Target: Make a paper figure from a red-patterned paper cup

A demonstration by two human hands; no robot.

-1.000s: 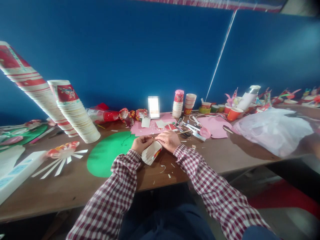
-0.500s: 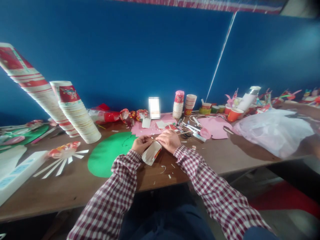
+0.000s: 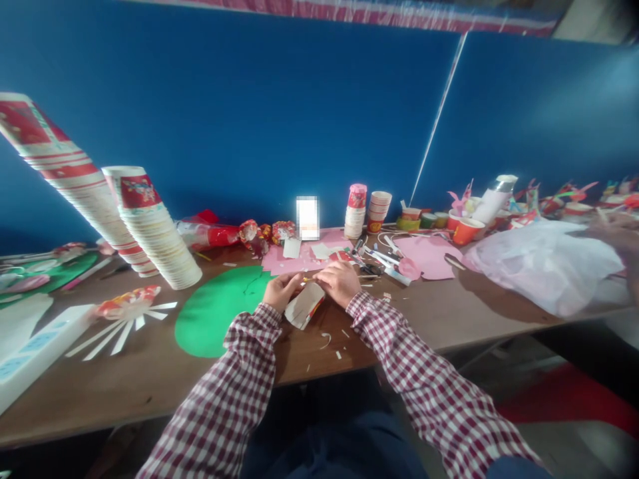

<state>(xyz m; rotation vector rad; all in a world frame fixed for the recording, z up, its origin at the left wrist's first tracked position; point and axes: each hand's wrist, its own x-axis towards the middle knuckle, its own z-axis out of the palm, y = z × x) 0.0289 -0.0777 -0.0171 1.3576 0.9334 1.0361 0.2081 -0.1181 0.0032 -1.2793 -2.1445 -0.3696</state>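
Brown tabletop (image 3: 434, 307); paper cup (image 3: 303, 307), far end unclear

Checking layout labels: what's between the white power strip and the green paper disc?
A fringed paper piece, white strips fanning from its red-and-yellow end, on the table. Head view.

A scrap (image 3: 303, 282) by the left hand (image 3: 282, 291) is looking too small to identify; pixelation is masking a bright rectangle (image 3: 308, 217).

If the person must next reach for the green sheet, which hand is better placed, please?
Probably the left hand: the green sheet lies just beside it. The right hand is farther away, across the paper cup.
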